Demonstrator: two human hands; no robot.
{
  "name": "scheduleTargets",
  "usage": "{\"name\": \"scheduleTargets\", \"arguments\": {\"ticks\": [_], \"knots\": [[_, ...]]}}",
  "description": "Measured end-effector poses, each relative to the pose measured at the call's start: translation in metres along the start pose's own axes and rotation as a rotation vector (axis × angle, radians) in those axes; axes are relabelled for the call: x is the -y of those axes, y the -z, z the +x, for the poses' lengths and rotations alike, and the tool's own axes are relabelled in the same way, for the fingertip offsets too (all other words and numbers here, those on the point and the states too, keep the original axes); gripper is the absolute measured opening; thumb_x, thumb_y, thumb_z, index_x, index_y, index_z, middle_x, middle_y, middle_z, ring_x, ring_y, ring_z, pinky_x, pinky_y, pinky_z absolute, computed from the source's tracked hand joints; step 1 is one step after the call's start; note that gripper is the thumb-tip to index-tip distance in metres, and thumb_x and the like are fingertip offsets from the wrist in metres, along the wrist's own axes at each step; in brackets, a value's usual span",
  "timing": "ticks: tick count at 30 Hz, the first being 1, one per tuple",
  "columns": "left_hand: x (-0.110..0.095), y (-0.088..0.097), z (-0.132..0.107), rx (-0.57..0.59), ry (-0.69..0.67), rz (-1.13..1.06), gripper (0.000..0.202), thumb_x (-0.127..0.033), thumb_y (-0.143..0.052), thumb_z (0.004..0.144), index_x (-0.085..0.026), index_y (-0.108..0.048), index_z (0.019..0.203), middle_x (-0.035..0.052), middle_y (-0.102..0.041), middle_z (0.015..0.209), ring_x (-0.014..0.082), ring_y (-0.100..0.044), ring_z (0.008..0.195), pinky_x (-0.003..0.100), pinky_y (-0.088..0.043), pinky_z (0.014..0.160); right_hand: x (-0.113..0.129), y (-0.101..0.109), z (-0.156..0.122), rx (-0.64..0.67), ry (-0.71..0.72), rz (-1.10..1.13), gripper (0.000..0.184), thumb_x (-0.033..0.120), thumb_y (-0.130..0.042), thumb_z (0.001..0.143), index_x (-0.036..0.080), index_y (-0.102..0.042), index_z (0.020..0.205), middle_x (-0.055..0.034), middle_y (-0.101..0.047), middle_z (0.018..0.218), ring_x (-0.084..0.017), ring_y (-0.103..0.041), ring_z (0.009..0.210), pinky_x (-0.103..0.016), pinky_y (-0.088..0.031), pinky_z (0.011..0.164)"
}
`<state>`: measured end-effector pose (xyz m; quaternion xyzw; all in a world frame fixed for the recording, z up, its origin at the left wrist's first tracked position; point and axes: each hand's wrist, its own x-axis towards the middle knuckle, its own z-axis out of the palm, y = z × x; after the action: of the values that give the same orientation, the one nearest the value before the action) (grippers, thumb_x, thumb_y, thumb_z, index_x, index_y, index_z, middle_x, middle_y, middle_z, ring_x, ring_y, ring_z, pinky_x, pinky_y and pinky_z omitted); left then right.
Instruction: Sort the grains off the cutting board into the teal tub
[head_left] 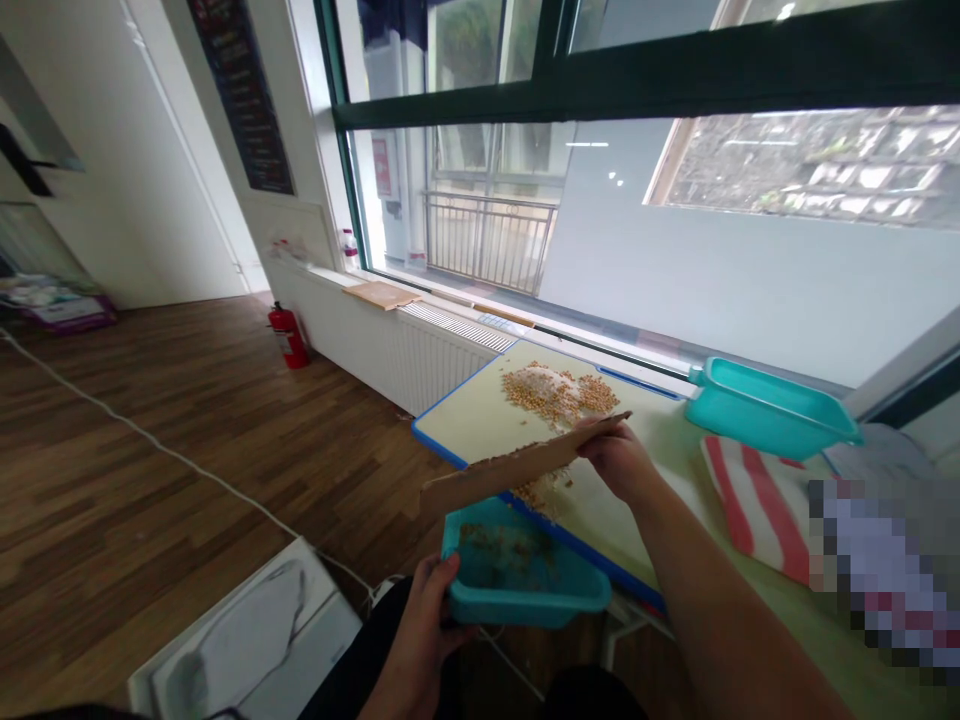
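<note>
My left hand (430, 610) grips the left end of a teal plastic basin (525, 603), thumb over its rim. The basin is just below the near edge of the cutting board (457, 420), with some grainy material inside. In my right hand (616, 455) is a long torn strip of cardboard (502, 473), slanting down to the left over the board's edge. Behind the strip, a small heap of yellow kernels (544, 490) lies at that edge. Farther back on the board sits a larger pile of kernels mixed with white grains (555, 393).
A second teal basin (780, 405) stands at the right by the window. Beside it lies a red-and-white striped cloth (757, 500). A radiator (442, 360) runs under the sill. On the floor are a red fire extinguisher (287, 337), a white cable (150, 435) and a white box (255, 630).
</note>
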<state>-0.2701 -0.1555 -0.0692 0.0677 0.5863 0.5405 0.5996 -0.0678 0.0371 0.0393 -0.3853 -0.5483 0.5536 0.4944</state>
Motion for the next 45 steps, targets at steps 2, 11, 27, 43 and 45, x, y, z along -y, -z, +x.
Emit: {"name": "scheduleTargets", "arguments": {"ticks": [2,11,27,43,45], "knots": [[0.001,-0.001,0.0,-0.003,0.002,-0.004,0.048,-0.06,-0.066,0.078,-0.028,-0.055,0.111,0.0093,-0.065,0.11,0.0263,-0.065,0.093,0.038,-0.052,0.072,0.001,0.0,-0.002,-0.006,-0.003,0.002,0.011,0.02,-0.067,0.043,0.023,-0.067,0.055,0.0006,-0.062,0.057,-0.017,-0.055,0.059,-0.033,-0.047,0.059],[0.001,-0.006,-0.007,-0.01,0.01,-0.008,0.036,-0.051,-0.063,0.085,-0.027,-0.052,0.11,0.0079,-0.065,0.106,0.0229,-0.065,0.084,0.036,-0.054,0.068,0.008,0.002,-0.006,0.045,-0.037,-0.026,0.006,0.022,-0.068,0.045,0.022,-0.067,0.051,-0.0005,-0.059,0.052,-0.015,-0.052,0.054,-0.033,-0.044,0.054],[0.001,-0.006,-0.015,-0.004,0.003,-0.001,0.038,-0.05,-0.062,0.087,-0.025,-0.053,0.113,0.0097,-0.064,0.112,0.0237,-0.064,0.091,0.035,-0.055,0.068,0.009,0.009,-0.006,0.018,-0.03,0.102,0.017,0.011,-0.064,0.041,0.022,-0.07,0.053,0.0017,-0.065,0.057,-0.015,-0.06,0.059,-0.03,-0.05,0.058],[0.005,0.002,-0.002,0.028,-0.026,-0.006,0.044,-0.055,-0.064,0.084,-0.025,-0.053,0.114,0.0091,-0.064,0.109,0.0252,-0.063,0.092,0.037,-0.053,0.071,0.016,0.052,-0.017,-0.531,0.355,0.169,0.031,0.012,-0.071,0.042,0.021,-0.068,0.072,-0.0008,-0.074,0.088,-0.022,-0.067,0.085,-0.032,-0.055,0.066],[0.006,0.005,0.0,0.055,-0.025,-0.005,0.047,-0.058,-0.063,0.084,-0.025,-0.054,0.116,0.0099,-0.064,0.112,0.0263,-0.064,0.096,0.037,-0.054,0.072,0.014,0.052,-0.039,-0.597,0.417,0.065,0.028,0.017,-0.075,0.046,0.02,-0.069,0.073,-0.0031,-0.075,0.087,-0.025,-0.068,0.086,-0.037,-0.056,0.072]]}}
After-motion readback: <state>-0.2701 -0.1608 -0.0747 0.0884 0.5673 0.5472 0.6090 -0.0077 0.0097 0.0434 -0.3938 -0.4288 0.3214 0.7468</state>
